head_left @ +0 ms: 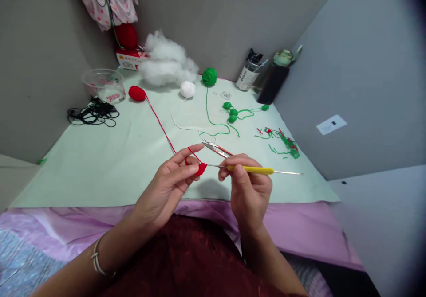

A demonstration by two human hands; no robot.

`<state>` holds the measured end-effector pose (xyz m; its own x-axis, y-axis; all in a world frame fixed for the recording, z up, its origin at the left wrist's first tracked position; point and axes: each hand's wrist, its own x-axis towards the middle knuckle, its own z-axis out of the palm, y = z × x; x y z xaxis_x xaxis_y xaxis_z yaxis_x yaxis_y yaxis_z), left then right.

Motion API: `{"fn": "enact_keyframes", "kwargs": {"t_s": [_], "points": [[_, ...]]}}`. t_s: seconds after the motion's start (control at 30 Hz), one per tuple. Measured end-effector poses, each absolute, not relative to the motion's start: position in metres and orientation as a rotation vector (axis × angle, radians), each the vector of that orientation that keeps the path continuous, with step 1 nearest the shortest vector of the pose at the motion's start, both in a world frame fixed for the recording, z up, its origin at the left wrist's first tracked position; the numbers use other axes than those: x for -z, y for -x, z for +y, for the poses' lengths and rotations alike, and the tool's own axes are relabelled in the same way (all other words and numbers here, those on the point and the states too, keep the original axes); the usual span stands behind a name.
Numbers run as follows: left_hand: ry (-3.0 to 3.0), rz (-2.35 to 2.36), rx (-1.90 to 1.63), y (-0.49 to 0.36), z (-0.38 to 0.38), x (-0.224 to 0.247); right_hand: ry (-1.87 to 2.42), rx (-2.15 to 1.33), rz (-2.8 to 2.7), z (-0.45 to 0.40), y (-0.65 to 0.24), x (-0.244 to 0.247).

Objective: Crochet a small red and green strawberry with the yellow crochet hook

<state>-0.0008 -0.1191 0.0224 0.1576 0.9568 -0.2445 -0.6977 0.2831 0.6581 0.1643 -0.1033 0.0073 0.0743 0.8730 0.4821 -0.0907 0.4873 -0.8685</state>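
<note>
Between thumb and fingers, my left hand [169, 181] pinches a small red crocheted piece [201, 169], with red yarn [159, 122] looped over its index finger. That yarn runs back to a red ball [137, 93]. My right hand [249, 188] is closed on the yellow handle of a crochet hook [256, 169]. The hook's thin metal tip meets the right side of the red piece. Just beyond my hands, a pair of scissors [218, 150] lies on the pale green cloth, partly hidden by my right fingers.
White stuffing [166, 62], a white yarn ball [187, 89] and a green yarn ball [209, 77] sit at the back. Black yarn [95, 112] and a clear tub [106, 84] are left. Green pieces [233, 113], yarn scraps [289, 144], a pen cup [248, 77] and a phone [273, 83] are right.
</note>
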Motion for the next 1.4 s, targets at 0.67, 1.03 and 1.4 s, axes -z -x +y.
{"fn": "enact_keyframes", "kwargs": {"t_s": [0.67,1.03,1.4], "points": [[-0.431,0.800,-1.208,0.003,-0.117,-0.021,0.762,-0.867,-1.292,-0.097,-0.163,-0.001],[-0.560,0.791,-1.272,-0.011,-0.126,-0.014,0.763,-0.357,-1.602,-0.108,-0.150,0.006],[-0.662,0.873,-1.259,-0.001,-0.124,-0.022,0.713,-1.048,-1.352,-0.103,-0.164,-0.009]]}}
